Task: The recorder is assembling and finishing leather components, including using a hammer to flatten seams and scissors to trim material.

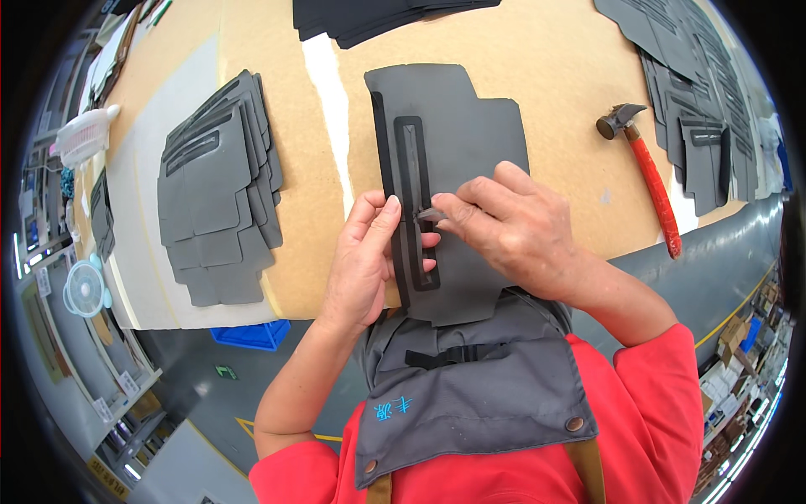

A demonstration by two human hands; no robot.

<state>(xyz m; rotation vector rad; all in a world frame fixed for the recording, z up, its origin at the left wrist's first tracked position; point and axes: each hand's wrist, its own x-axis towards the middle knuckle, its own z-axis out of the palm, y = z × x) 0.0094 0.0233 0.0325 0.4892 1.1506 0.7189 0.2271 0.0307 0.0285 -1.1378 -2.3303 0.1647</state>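
A dark grey cut panel (478, 143) with a stepped outline hangs partly over the table's near edge. A long slot with a black border (400, 160) runs down its left part. My left hand (361, 256) grips the panel's left edge, thumb on top. Its other fingers pass beneath, and two fingertips show by the slot. My right hand (516, 223) is closed in a pinch on a small pale, shiny piece (432, 215), whose kind I cannot make out. That piece touches the slot about halfway along.
Stacked grey panels lie left (201, 210) and right (672, 42) on the brown-covered table (294, 168). A red-handled hammer (651, 181) rests between my right arm and the right stack. Dark sheets (386, 18) lie at the far edge. A blue bin (250, 336) sits below the table.
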